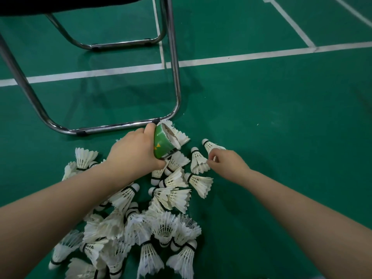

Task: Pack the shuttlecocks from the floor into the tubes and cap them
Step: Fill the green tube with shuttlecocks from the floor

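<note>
My left hand (134,153) grips a green shuttlecock tube (163,143), its open mouth facing right and away from me, with white feathers showing at the mouth. My right hand (227,164) pinches the feather skirt of a white shuttlecock (210,145) lying on the floor just right of the tube. Another shuttlecock (198,160) lies between my two hands. A pile of several white shuttlecocks (141,224) spreads over the green floor below my forearms. No tube cap is in view.
A chrome chair frame (112,125) stands on the floor just beyond my left hand, its right leg (175,67) rising behind the tube. White court lines (241,57) cross the green floor (281,127) to the right of the pile.
</note>
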Action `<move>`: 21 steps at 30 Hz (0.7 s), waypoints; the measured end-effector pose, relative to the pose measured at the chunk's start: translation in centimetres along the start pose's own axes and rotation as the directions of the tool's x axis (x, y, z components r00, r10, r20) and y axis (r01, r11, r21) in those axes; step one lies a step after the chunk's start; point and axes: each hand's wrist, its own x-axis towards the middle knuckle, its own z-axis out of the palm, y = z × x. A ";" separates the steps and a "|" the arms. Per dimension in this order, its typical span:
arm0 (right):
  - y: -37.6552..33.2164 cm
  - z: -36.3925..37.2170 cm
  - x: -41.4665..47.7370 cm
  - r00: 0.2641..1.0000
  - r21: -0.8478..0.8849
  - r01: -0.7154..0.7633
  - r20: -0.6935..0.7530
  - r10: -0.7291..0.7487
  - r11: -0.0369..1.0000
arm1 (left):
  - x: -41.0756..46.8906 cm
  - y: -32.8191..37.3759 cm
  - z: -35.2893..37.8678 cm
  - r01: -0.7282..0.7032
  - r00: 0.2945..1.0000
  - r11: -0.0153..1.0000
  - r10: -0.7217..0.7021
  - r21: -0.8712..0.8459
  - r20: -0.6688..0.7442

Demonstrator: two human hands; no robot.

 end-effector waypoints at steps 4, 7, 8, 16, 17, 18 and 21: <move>-1.7 0.8 0.6 0.996 0.014 0.065 0.062 -0.066 0.998 | 0.0 -0.9 -0.2 0.022 1.000 1.000 -0.023 -0.016 -0.010; -3.2 1.0 1.6 0.994 -0.014 0.109 0.024 -0.109 0.994 | -0.1 -1.7 -0.1 0.044 0.999 0.999 -0.045 -0.031 -0.010; -3.7 1.1 2.0 0.993 -0.021 0.121 0.013 -0.121 0.992 | -0.1 -2.0 -0.1 0.051 0.999 0.998 -0.051 -0.034 -0.010; -4.8 2.0 6.5 0.997 -0.084 0.069 0.041 -0.066 0.994 | 0.3 -3.9 0.1 0.091 0.996 0.994 -0.091 -0.055 0.002; -4.6 2.1 6.9 0.996 -0.096 0.075 0.056 -0.070 0.993 | 0.4 -4.1 0.0 0.095 0.995 0.994 -0.095 -0.056 -0.001; -4.4 2.0 7.3 0.994 -0.097 0.090 0.065 -0.084 0.991 | 0.6 -4.3 -0.1 0.098 0.995 0.994 -0.098 -0.056 -0.006; -3.8 1.7 8.2 0.987 -0.022 0.115 0.114 -0.112 0.993 | 1.2 -4.6 -0.4 0.112 0.994 0.993 -0.112 -0.049 -0.013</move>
